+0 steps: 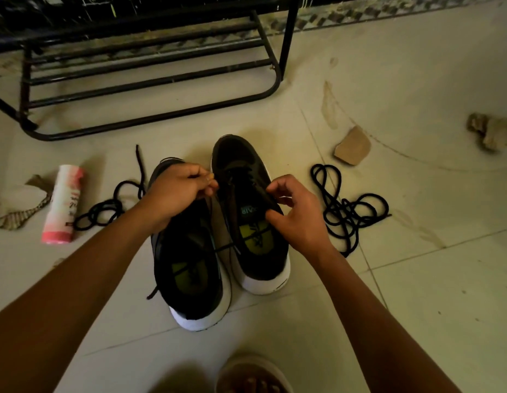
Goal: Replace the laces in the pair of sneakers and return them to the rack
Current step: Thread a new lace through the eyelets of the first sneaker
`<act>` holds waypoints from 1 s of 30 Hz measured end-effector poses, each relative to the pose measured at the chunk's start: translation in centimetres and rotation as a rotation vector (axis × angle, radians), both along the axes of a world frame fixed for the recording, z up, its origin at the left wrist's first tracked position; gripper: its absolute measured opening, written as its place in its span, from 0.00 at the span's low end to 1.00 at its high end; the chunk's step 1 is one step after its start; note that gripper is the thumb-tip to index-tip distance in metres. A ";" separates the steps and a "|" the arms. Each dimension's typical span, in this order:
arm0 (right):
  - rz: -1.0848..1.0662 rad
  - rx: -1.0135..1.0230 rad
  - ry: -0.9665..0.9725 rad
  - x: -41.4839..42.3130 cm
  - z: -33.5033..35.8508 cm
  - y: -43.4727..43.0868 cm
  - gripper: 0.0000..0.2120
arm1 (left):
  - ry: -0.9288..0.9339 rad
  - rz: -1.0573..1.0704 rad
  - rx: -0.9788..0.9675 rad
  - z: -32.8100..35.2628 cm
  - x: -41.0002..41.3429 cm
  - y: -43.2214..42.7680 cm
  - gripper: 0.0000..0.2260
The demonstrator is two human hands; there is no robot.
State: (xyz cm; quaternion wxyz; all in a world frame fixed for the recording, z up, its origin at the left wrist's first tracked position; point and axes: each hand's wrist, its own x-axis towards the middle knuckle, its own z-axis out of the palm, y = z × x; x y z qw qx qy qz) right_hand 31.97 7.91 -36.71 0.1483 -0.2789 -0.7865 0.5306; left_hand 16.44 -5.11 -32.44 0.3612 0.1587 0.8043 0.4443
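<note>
Centrally stand two black white-soled sneakers; left hand pinches one black lace, right hand pinches the right sneaker; two loose black cords flank them.

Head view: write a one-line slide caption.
Left hand pinches a lace, right hand grips the right sneaker, in front of the rack.
</note>
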 end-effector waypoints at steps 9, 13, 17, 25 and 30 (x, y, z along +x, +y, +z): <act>0.002 0.173 -0.039 1.1 0.2 -0.4 0.15 | 0.399 -0.251 -0.183 1.5 0.3 0.6 0.05; 0.006 0.251 -0.047 2.4 0.9 -1.3 0.11 | 0.550 -0.212 -0.099 2.9 0.9 1.3 0.01; 0.305 0.457 -0.308 2.4 3.2 -1.3 0.10 | 0.451 -0.586 -0.349 3.9 1.5 1.9 0.06; 0.546 0.633 -0.563 0.9 5.5 -2.0 0.11 | 0.319 -0.589 -0.375 5.0 1.2 2.4 0.07; 0.516 0.441 -0.571 1.2 5.8 -1.1 0.11 | 0.045 -0.870 -0.500 6.3 1.8 2.3 0.05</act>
